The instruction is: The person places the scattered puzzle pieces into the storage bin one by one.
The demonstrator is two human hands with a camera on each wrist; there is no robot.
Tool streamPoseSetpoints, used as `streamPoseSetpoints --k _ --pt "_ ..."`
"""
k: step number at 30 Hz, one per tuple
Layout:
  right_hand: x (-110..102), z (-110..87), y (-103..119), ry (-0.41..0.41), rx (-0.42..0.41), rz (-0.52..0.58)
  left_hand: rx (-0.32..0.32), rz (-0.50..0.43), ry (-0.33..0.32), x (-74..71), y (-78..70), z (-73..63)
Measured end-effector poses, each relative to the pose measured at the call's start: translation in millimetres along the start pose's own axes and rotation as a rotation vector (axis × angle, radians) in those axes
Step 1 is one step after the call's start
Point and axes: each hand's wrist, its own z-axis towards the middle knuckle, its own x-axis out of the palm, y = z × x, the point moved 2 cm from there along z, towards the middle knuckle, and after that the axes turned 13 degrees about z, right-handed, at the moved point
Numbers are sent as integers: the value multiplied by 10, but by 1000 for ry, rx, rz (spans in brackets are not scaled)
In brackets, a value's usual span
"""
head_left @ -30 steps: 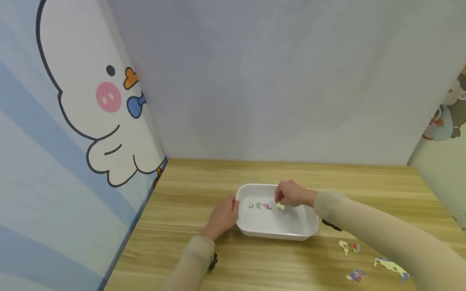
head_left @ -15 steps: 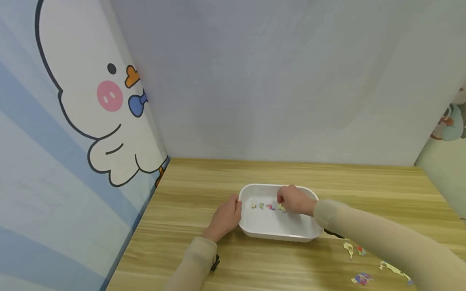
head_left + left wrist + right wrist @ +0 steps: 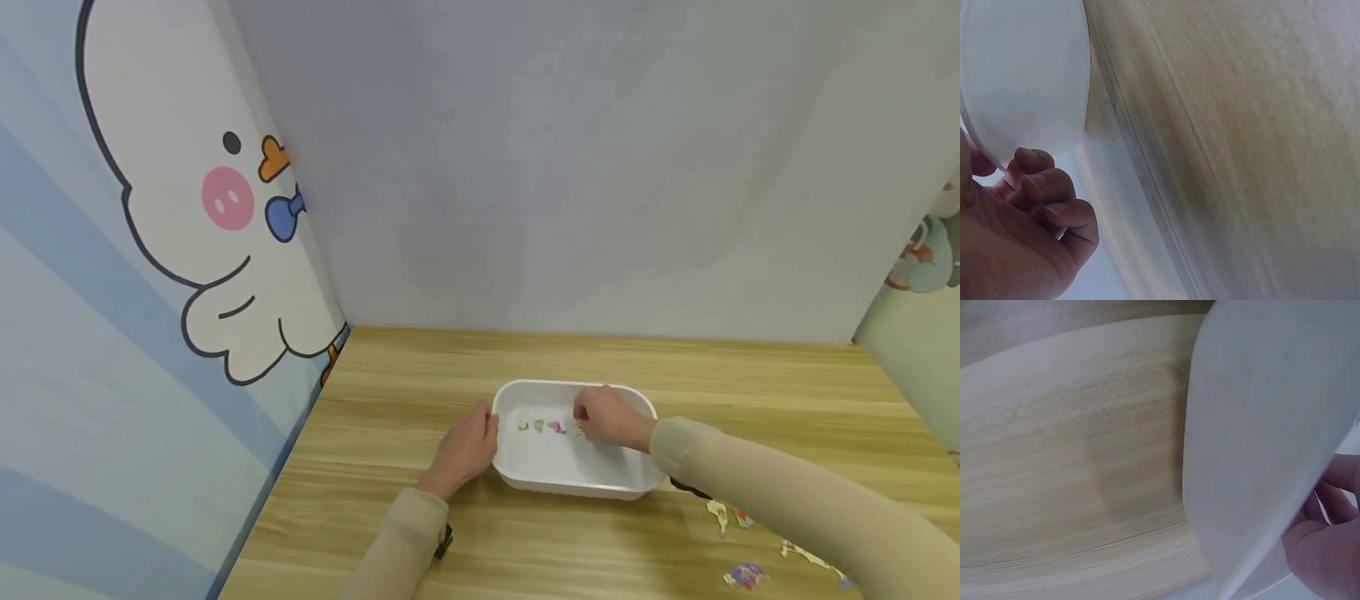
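Note:
A white plastic tray (image 3: 555, 467) with rounded corners stands on the wooden table. My left hand (image 3: 465, 442) grips its left rim; in the left wrist view, the curled fingers (image 3: 1041, 181) lie against the outer wall. Over the right half of the tray, my right hand (image 3: 607, 414) reaches inside with curled fingers, its fingertips down at a small yellowish flat cutout (image 3: 579, 432). The hand partly covers this cutout, and I cannot tell whether it is pinched. To its left lie a pink cutout (image 3: 557, 427), a greenish one (image 3: 538, 425) and a yellowish one (image 3: 522, 425) in a row.
On the table (image 3: 585, 550) at the lower right lie more flat irregular cutouts: a yellow one (image 3: 717, 515), a red-green one (image 3: 742, 518), a purple-blue one (image 3: 746, 575) and a long yellow one (image 3: 806, 553), partly behind the right sleeve. A grey panel (image 3: 585, 208) rises behind.
The view has shifted slightly. My right hand has moved a little right and down inside the tray and covers more of the yellowish cutout. The left hand keeps its grip on the rim.

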Motion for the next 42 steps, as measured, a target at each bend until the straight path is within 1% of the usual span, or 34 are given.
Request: streamPoseSetpoints --k 7,12,14,17,22,27,30,33,38,42 --pt "-80 -60 13 3 49 -5 8 -2 -8 13 -22 11" --pt "-161 -110 46 14 17 -4 2 9 0 12 -6 7" --pt "-205 -154 48 9 -9 1 2 15 4 7 -13 7" --pt "-267 -222 51 1 -28 22 -5 14 7 -13 -23 3" --pt "-374 -329 42 -42 -32 56 -20 20 7 -23 -31 5" --pt "-471 -415 25 -85 -19 72 -23 35 -7 10 -41 16" --pt "-506 -456 13 -100 -29 69 -21 39 -11 31 -33 17" --pt "-544 -514 -21 -123 -37 69 -16 35 -12 50 -25 21" --pt "-613 -622 -117 -173 -54 69 -14 30 -28 40 -31 13" --pt "-679 -712 -181 -217 -43 86 -12 36 -39 28 -41 9"
